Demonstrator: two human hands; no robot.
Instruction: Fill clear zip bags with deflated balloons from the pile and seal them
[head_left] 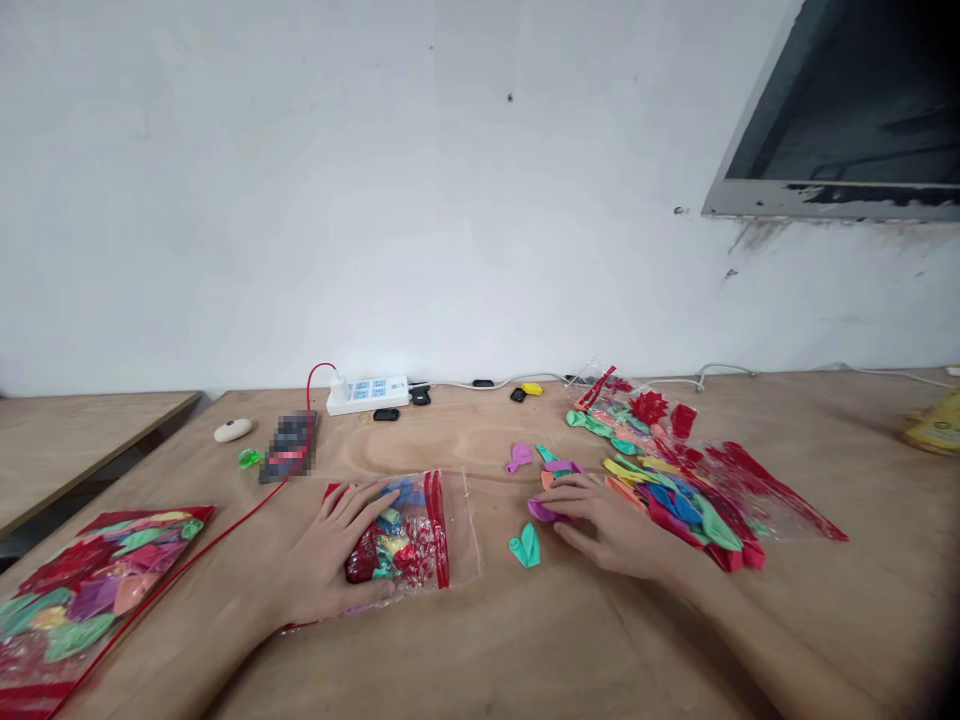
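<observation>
My left hand [330, 555] lies open, fingers stretched over a clear zip bag [457, 540] with red trim and coloured balloons inside. Part of that bag is hidden beneath the palm. At the right, my right hand [611, 525] has its fingers and thumb around a purple balloon [541, 512] at the table top. Close by lie a loose teal balloon [526, 546], a pink-purple balloon [519, 457] and a few others partly behind the fingers. Beyond the right wrist spreads a pile of mixed balloons [675, 500].
Another filled balloon bag [82, 580] rests at the left, crossed by a red cable [225, 530]. A phone [289, 447], white oval object [232, 430] and power strip [367, 394] sit farther back. Clear red-printed packaging [765, 490] lies right; small black and yellow pieces [532, 389] line the wall.
</observation>
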